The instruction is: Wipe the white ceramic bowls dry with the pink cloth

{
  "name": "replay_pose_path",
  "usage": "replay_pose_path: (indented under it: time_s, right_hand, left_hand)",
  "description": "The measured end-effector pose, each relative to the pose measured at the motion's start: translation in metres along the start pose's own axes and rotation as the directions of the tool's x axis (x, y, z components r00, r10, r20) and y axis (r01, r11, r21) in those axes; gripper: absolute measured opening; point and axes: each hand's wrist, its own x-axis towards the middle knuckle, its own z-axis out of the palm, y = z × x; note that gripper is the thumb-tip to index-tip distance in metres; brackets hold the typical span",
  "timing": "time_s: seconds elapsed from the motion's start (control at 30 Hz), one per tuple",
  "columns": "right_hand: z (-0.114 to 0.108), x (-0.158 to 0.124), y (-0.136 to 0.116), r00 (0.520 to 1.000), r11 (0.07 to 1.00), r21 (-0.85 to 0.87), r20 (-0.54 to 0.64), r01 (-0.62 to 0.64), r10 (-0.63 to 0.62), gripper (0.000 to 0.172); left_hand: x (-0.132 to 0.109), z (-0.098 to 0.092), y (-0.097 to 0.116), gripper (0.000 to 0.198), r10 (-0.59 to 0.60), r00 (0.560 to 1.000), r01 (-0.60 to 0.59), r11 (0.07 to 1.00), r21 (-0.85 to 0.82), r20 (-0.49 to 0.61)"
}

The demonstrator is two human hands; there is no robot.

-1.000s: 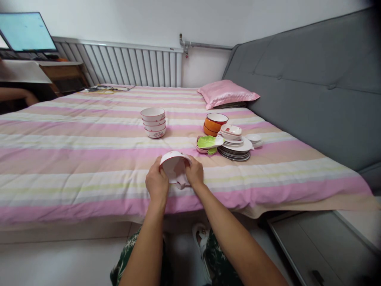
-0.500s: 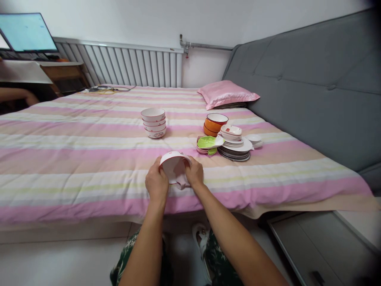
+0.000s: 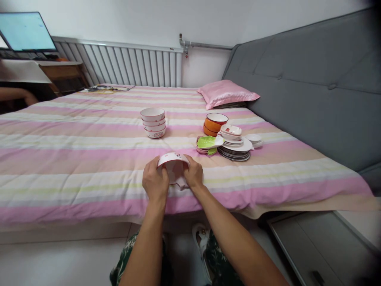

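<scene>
A white bowl (image 3: 171, 157) with a dark red rim and small printed patterns is tilted on its side above the near part of the bed, its opening facing me. My left hand (image 3: 155, 179) is closed on its left rim, with the thumb at the inside. On the right side my right hand (image 3: 193, 172) grips the rim together with a pale pinkish cloth (image 3: 182, 184), which hangs below the fingers. Part of the cloth is hidden by the hand and bowl. Beyond my hands stands a stack of similar white bowls (image 3: 153, 124).
To the right are orange bowls (image 3: 210, 126), a green leaf-shaped dish (image 3: 206, 142), small white dishes (image 3: 230, 133) and stacked plates (image 3: 238, 153). A pink pillow (image 3: 228, 94) lies by the grey headboard (image 3: 303, 79). Cables (image 3: 111, 88) lie at the far left. Another person's arm (image 3: 14, 94) shows beside the desk.
The bowl has turned slightly in my hands, so more of its printed pattern shows on top. My left hand has shifted a little to the left. The stacks have stayed put.
</scene>
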Motion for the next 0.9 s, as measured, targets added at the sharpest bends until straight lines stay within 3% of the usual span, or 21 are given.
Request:
replay_pose_path:
  time_s: [0.2,0.47,0.7,0.9]
  right_hand:
    - [0.001,-0.004,-0.003,0.989,0.989,0.017,-0.035,0.145,-0.144,0.043]
    - [-0.001,-0.009,-0.009,0.958,0.959,-0.005,-0.028,0.284,-0.284,0.046]
    - [-0.002,-0.01,-0.011,0.96,0.96,0.017,0.006,0.279,-0.279,0.048]
    - [-0.004,-0.01,-0.012,0.962,0.961,0.046,-0.027,0.274,-0.273,0.045]
  left_hand:
    - [0.001,-0.004,0.002,0.035,0.06,0.997,-0.059,0.998,0.026,-0.046]
    - [0.005,-0.009,-0.002,0.04,0.0,1.0,0.0,0.998,0.068,0.009]
    - [0.005,-0.013,0.002,0.05,-0.155,0.984,0.146,0.984,0.102,0.085]
    - [0.002,-0.01,-0.001,0.05,-0.091,0.996,0.091,0.996,-0.003,0.02]
